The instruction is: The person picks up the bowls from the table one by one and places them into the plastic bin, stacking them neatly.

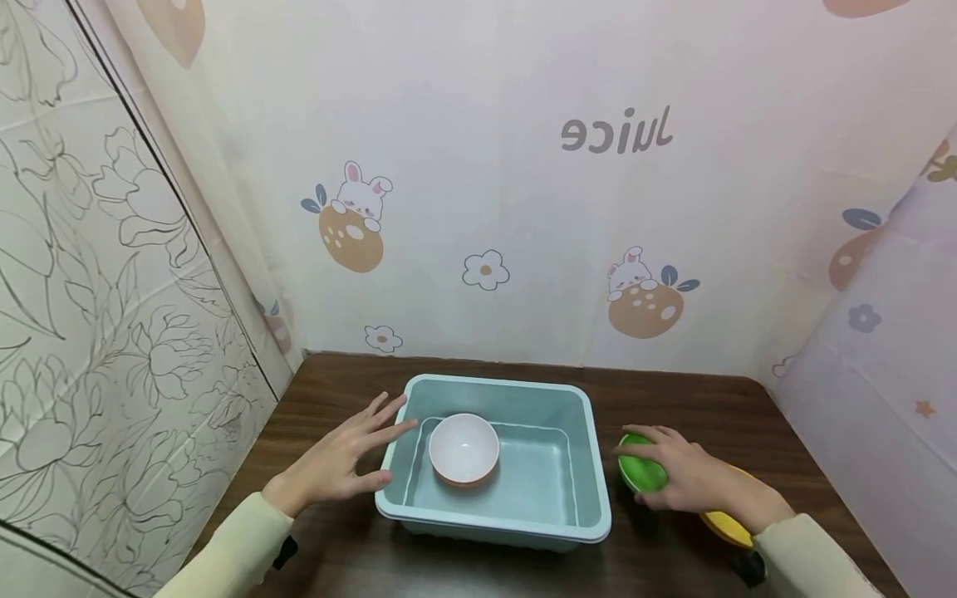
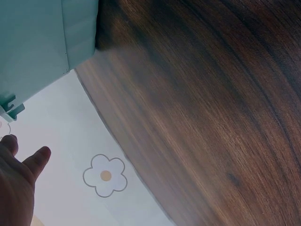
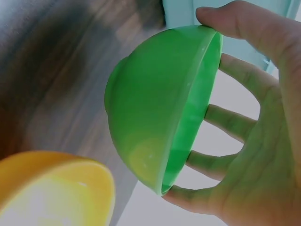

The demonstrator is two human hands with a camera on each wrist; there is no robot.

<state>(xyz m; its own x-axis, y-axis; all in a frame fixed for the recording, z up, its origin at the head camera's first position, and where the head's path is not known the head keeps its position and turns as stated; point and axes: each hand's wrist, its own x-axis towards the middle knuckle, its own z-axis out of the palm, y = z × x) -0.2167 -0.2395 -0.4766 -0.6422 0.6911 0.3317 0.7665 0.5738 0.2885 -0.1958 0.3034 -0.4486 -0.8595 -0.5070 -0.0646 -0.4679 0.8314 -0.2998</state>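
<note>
In the head view my right hand (image 1: 676,469) holds a green bowl (image 1: 641,475) by its rim, just right of the bin. The right wrist view shows the thumb and fingers spread around the rim of this bowl (image 3: 150,103), which is tilted above the table. My left hand (image 1: 344,457) has its fingers spread at the left side of the light blue plastic bin (image 1: 523,531); whether it touches the rim I cannot tell. Inside the bin, toward the left, sits a bowl (image 1: 465,448) with a white inside and an orange-pink outside.
A yellow bowl (image 1: 725,527) stands on the brown wooden table (image 1: 344,548), partly hidden beneath my right forearm. Behind the table hangs a white curtain (image 1: 478,183) with rabbit and flower prints. Another patterned curtain (image 1: 112,274) closes off the left side.
</note>
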